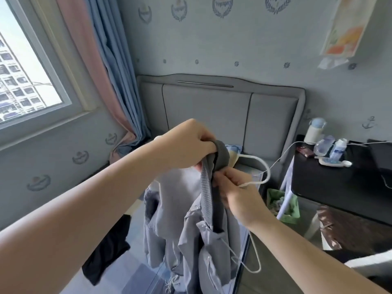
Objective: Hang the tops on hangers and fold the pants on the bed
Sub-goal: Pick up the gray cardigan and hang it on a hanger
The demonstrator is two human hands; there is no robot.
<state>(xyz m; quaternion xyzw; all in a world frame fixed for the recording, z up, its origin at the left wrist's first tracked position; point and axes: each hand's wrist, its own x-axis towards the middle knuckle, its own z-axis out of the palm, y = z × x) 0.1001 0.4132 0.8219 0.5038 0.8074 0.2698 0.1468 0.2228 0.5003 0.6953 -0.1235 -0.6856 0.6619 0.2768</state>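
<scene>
Presently, the left hand (186, 145), at the centre of the frame, grips the ribbed collar (221, 153) of a grey top (199, 247), with the fingers curled over the fabric. The right hand (235, 194) sits just below and to the right of it, fingers curled. It pinches the neck of a white wire hanger (268, 171) against the collar. The hanger's hook loops out to the right of both hands. A lower run of its wire shows at the top's right edge, towards the bottom of the frame. How much of the hanger lies inside the garment cannot be told.

The top hangs from the two hands down through the lower centre of the frame, above the bed (133, 270). A zip edge and drawcords are visible on it.

A black garment (106, 251) lies crumpled on the bed at lower left; its type cannot be told. The grey padded headboard (212, 109) stands behind the hands at centre frame.

At the right edge of the frame, a black nightstand (331, 179) carries plastic bottles (339, 148) and a pale flask (314, 131). A window (27, 71) occupies the upper left of the frame, with pink and blue curtains (110, 71) beside it.
</scene>
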